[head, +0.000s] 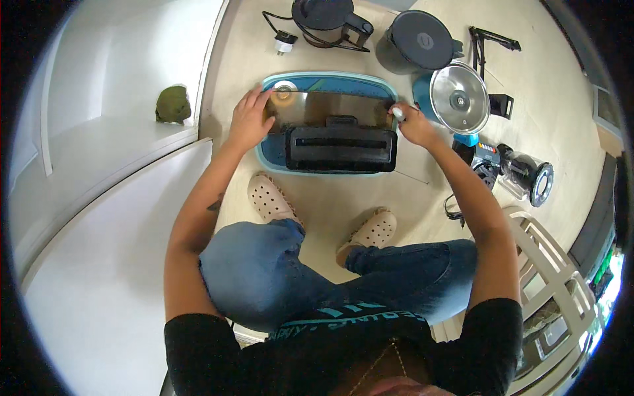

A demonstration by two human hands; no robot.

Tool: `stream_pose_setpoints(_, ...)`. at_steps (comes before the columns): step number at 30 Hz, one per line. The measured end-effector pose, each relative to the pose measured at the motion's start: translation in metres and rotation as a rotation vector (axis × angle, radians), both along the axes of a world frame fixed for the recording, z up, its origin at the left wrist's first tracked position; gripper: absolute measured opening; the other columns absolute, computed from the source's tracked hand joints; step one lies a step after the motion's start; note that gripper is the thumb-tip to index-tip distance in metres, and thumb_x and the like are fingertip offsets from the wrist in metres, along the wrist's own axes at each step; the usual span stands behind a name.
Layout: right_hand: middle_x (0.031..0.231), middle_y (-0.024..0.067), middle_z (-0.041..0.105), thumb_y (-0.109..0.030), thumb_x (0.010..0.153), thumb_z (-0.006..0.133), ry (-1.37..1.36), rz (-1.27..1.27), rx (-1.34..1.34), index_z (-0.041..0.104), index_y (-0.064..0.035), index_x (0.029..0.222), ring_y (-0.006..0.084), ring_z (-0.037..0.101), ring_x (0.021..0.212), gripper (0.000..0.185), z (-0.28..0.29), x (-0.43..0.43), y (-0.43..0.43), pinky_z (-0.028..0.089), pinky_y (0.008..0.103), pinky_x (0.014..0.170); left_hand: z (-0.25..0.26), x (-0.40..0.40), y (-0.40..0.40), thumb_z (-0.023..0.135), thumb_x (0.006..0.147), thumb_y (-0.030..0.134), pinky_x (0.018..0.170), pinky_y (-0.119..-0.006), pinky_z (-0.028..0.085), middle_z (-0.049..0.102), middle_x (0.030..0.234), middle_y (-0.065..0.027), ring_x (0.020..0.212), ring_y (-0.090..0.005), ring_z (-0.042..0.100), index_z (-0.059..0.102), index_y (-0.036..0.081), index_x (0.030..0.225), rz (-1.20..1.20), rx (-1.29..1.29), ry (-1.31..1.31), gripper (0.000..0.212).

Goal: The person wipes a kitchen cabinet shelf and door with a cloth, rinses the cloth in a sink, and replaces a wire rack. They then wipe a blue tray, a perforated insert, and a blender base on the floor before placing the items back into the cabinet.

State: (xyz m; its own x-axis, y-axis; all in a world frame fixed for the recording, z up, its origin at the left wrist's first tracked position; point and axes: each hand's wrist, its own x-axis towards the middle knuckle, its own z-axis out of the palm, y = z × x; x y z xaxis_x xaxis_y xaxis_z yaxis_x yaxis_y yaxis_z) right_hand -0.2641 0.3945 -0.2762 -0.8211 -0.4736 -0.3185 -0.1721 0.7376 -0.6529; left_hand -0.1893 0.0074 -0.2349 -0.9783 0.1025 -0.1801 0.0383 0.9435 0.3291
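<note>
A blue plastic tub [327, 75] with a pale teal rim stands on the floor before me. Over it lies a smoky see-through panel [322, 106], and along its near side runs a black rectangular housing [342, 151] with a long slot; I cannot tell whether the two are joined. My left hand [251, 118] grips the panel's left edge, thumb on the near side. At the opposite end my right hand [415, 123] pinches the panel's right edge. Something small and white [398, 114] shows at the right thumb. Through the panel's far left corner a round white piece [286, 90] is visible.
Beyond the tub stand a lidded pot [322, 15] with a corded plug [285, 42] and a dark lidded pot [423, 42]. At right are a glass-lidded blue pot [459, 98], a blender jar [525, 175] and a plastic chair [550, 257]. White cabinetry [119, 198] borders the left.
</note>
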Motion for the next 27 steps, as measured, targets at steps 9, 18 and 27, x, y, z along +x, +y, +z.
stream_pose_setpoints(9,0.091,0.0172,0.062,-0.025,0.075,0.062,0.086,-0.138,0.165,0.062,-0.0028,0.091,0.0346,0.059,0.086,0.027,0.027,0.026,-0.010,0.046,0.0420,0.077,-0.018,-0.022,0.001,0.059,0.079,0.026,0.087,-0.047,0.037,0.056,0.098,-0.0107,0.097,-0.0279,0.052,0.054,0.013,0.106,-0.059,-0.109,-0.176,0.031)
stream_pose_setpoints(18,0.092,0.0072,0.062,-0.020,0.073,0.060,0.391,0.202,0.190,0.065,-0.0143,0.091,0.0255,0.058,0.091,0.020,0.024,-0.011,-0.114,0.045,0.0391,0.080,-0.022,-0.045,0.013,0.067,0.072,0.013,0.078,-0.040,0.047,0.054,0.102,-0.0111,0.094,-0.0306,0.056,0.058,0.010,0.102,0.070,0.095,-0.097,0.031)
stream_pose_setpoints(27,0.095,0.0054,0.061,-0.016,0.080,0.050,0.320,0.293,0.314,0.064,-0.0163,0.094,0.0230,0.060,0.092,0.020,-0.018,-0.020,-0.197,0.048,0.0382,0.079,-0.027,-0.051,0.004,0.070,0.069,0.014,0.079,-0.041,0.048,0.053,0.100,-0.0107,0.093,-0.0300,0.056,0.058,0.013,0.108,-0.105,0.017,-0.102,0.041)
